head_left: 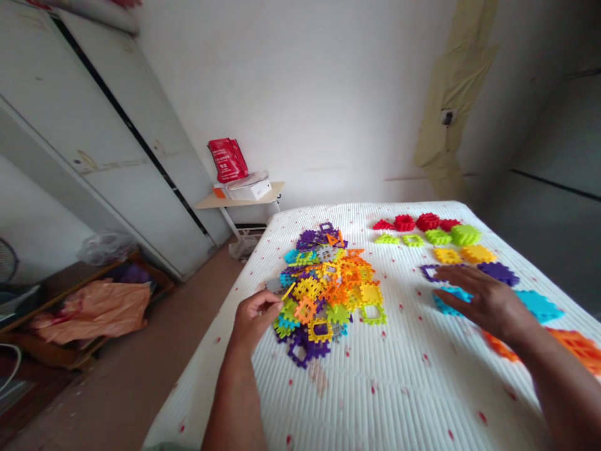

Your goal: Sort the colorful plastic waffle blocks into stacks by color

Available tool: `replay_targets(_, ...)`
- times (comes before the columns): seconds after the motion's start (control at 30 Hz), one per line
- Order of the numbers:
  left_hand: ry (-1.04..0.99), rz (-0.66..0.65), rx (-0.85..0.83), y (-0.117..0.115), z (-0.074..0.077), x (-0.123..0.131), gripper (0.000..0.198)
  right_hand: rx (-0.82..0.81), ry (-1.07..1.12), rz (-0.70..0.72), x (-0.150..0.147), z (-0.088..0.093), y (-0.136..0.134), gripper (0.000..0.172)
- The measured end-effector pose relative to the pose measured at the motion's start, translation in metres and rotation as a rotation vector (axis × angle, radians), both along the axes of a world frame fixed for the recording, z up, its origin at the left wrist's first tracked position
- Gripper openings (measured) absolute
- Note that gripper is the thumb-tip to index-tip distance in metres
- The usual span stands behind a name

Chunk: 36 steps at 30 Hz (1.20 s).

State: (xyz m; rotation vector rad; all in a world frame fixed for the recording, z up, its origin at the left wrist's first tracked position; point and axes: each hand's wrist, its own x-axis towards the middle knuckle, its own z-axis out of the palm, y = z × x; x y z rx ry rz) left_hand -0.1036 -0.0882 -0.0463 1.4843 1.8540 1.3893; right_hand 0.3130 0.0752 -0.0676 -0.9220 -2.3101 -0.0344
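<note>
A heap of mixed plastic interlocking pieces (328, 282), purple, orange, yellow, green and blue, lies in the middle of the white mattress (375, 388). My left hand (253, 313) is at the heap's left edge, fingers pinched on a thin yellow piece (288, 291). My right hand (483, 297) lies flat with fingers stretched out over a blue piece (448, 300), beside sorted purple pieces (498, 272). Sorted groups sit to the right: red (416, 222), green (436, 237), yellow (464, 254), blue (539, 305), orange (575, 347).
A small wooden side table (239, 199) with a white box and a red bag stands against the far wall. A white wardrobe (117, 150) runs along the left. A low shelf with orange cloth (94, 307) sits on the floor at left.
</note>
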Motion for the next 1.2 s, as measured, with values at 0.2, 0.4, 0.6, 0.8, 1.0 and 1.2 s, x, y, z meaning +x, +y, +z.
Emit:
replay_targets(0.2, 0.378, -0.13, -0.213, -0.009, -0.018, -0.016, 0.021, -0.012, 0.01, -0.012, -0.002, -0.002, -0.001, 0.032)
replay_targets(0.4, 0.49, -0.132, -0.194, -0.001, -0.03, -0.006, 0.041, -0.048, -0.009, -0.002, -0.01, -0.001, -0.004, 0.035)
replay_targets(0.6, 0.541, -0.118, -0.155, 0.006, -0.031, -0.001, 0.022, -0.028, -0.032, 0.013, -0.019, -0.004, -0.007, 0.031)
replay_targets(0.8, 0.527, -0.123, -0.155, 0.006, -0.03, 0.002, 0.023, -0.001, -0.069, 0.052, -0.024, -0.004, -0.008, 0.027)
replay_targets(1.0, 0.656, -0.079, -0.121, 0.006, -0.034, 0.014, 0.035, 0.076, -0.051, 0.11, -0.029, -0.004, -0.01, 0.024)
replay_targets(1.2, 0.743, -0.021, 0.002, 0.01, -0.034, 0.016, 0.021, 0.096, -0.082, 0.123, -0.032, -0.007, -0.01, 0.021)
